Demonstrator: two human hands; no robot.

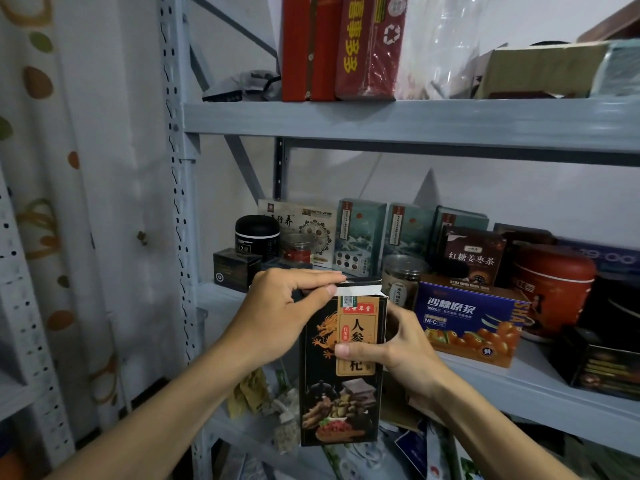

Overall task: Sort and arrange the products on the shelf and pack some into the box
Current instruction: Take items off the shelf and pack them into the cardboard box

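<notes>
The left hand [284, 306] pinches the top of a tall black carton [332, 403]: its fingers lie flat over the top edge and its thumb presses the white flap [356, 292] that stands open there. The right hand [394, 344] grips the carton's right side, thumb laid across the gold label on the front, the other fingers curled round behind. Between the 2 hands the carton is upright in the air, in front of the middle board [519, 386] of a grey metal shelf [381, 123] and hiding part of it. What the carton holds cannot be seen. Just behind its top right corner stands a clear jar [401, 275] with a label and something brownish inside. Right of that lies a blue box [464, 317] printed with orange berries, a brown box [472, 254] upright behind it, and a red tin [554, 282] further right. Along the back stand 3 teal boxes [356, 237] side by side. At the left end are a black jar [257, 237], a small black box [235, 268] in front of it, and a small clear jar [298, 249] with red contents. On the top board 2 red boxes [311, 46] stand upright and touching, with a clear bottle [450, 39] and a cardboard box [540, 69] to their right. Below the middle board, loose sachets [249, 393] lie in a heap. A spotted curtain [69, 168] hangs left of the shelf.
</notes>
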